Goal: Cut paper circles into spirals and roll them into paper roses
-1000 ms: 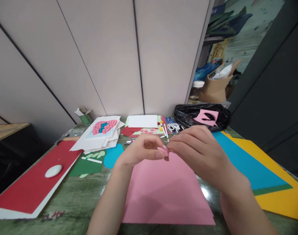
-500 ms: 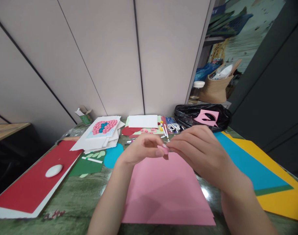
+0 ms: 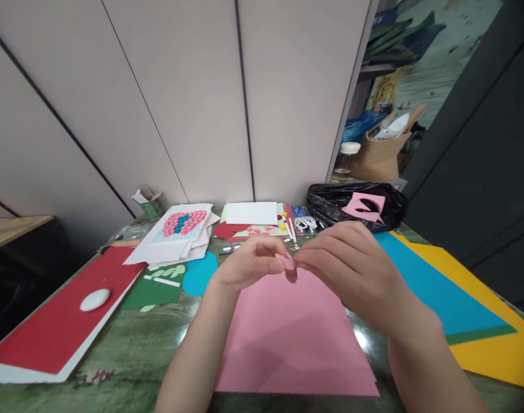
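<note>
Between my two hands is a small curled piece of pink paper, held above the far end of a stack of pink paper sheets. My left hand pinches its left side between thumb and fingers. From the right, my right hand closes its fingertips on the other side of the piece. Part of the piece is hidden behind the fingers.
On the left lie red sheets with a white oval object, and green paper with a marker. Blue and yellow sheets lie right. Behind stands a black plastic bag with pink scraps; a dotted picture lies back left.
The curled pink paper has turned slightly and sits a little lower between the fingertips. Both hands stay almost in place, still closed on it.
</note>
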{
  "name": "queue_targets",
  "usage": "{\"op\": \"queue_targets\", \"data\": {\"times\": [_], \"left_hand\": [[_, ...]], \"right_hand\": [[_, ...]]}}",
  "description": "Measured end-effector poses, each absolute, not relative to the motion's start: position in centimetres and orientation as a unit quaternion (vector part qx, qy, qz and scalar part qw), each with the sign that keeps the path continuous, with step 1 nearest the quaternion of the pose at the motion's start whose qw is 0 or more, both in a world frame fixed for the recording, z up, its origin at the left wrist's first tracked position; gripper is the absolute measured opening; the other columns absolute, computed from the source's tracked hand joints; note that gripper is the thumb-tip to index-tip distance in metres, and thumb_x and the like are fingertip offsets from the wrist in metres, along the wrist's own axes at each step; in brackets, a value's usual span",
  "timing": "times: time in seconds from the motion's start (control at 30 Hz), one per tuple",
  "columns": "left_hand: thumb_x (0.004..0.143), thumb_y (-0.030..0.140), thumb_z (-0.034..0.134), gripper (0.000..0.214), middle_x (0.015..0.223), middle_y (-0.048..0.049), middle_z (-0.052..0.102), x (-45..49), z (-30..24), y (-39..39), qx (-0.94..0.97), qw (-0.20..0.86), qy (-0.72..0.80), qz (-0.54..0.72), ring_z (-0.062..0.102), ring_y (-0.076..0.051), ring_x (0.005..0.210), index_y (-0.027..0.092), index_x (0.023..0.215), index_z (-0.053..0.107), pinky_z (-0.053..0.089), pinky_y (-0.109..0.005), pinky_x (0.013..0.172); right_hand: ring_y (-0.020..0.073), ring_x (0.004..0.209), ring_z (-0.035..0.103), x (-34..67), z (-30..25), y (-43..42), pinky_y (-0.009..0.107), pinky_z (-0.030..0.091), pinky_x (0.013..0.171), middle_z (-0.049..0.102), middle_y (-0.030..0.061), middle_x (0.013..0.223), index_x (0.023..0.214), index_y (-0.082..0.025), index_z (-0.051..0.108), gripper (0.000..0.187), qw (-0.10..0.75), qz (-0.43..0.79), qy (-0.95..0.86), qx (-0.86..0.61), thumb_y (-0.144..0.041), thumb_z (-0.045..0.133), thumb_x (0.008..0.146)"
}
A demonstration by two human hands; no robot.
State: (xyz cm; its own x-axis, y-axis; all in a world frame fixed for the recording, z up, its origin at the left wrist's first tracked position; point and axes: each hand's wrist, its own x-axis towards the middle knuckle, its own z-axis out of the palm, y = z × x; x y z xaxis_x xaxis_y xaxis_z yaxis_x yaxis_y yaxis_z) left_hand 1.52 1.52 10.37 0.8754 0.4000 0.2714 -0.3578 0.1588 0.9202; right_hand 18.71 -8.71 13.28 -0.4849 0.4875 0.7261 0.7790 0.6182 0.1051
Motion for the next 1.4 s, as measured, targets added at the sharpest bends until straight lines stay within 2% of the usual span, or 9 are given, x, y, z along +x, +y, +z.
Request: {"op": "queue_targets", "data": {"times": [0.37,0.83,1.2,1.4], "left_hand": [[0.074,0.027,0.069,0.013,0.070,-0.0019,0.067,2.02,9.76,1.69,0.572,0.784,-0.049,0.237,0.063,-0.011,0.066,0.016,0.080,0.068,0.048,-0.025,0.066],[0.060,0.035,0.078,0.025,0.063,-0.0022,0.066,1.89,10.06,1.74,0.583,0.785,0.043,0.205,0.063,-0.013,0.060,0.015,0.071,0.067,0.051,-0.026,0.063],[0.064,0.029,0.077,0.019,0.062,-0.0020,0.066,1.88,9.95,1.82,0.590,0.783,0.009,0.195,0.064,-0.012,0.060,0.015,0.073,0.067,0.052,-0.026,0.063],[0.062,0.031,0.078,0.022,0.061,-0.0021,0.066,1.79,10.17,1.78,0.601,0.779,0.020,0.177,0.064,-0.012,0.060,0.014,0.072,0.066,0.051,-0.026,0.063]], "right_hand": [[0.0181,0.085,0.052,18.85,13.12,-8.67,0.036,0.039,0.075,0.064,0.0038,0.087,0.091,-0.016,0.058,0.011,0.321,-0.233,-0.836,-0.379,-0.009,0.054,0.085],[0.0180,0.084,0.052,18.85,13.17,-8.72,0.036,0.040,0.076,0.064,0.0029,0.084,0.084,-0.017,0.058,0.006,0.311,-0.240,-0.836,-0.382,-0.011,0.055,0.084],[0.0175,0.085,0.052,18.95,13.05,-8.81,0.035,0.039,0.077,0.063,0.0023,0.084,0.084,-0.017,0.057,0.006,0.311,-0.243,-0.835,-0.384,-0.012,0.054,0.084],[0.0176,0.084,0.052,18.94,13.12,-8.71,0.035,0.040,0.076,0.063,0.0018,0.083,0.083,-0.018,0.057,0.006,0.311,-0.244,-0.833,-0.386,-0.012,0.056,0.083]]}}
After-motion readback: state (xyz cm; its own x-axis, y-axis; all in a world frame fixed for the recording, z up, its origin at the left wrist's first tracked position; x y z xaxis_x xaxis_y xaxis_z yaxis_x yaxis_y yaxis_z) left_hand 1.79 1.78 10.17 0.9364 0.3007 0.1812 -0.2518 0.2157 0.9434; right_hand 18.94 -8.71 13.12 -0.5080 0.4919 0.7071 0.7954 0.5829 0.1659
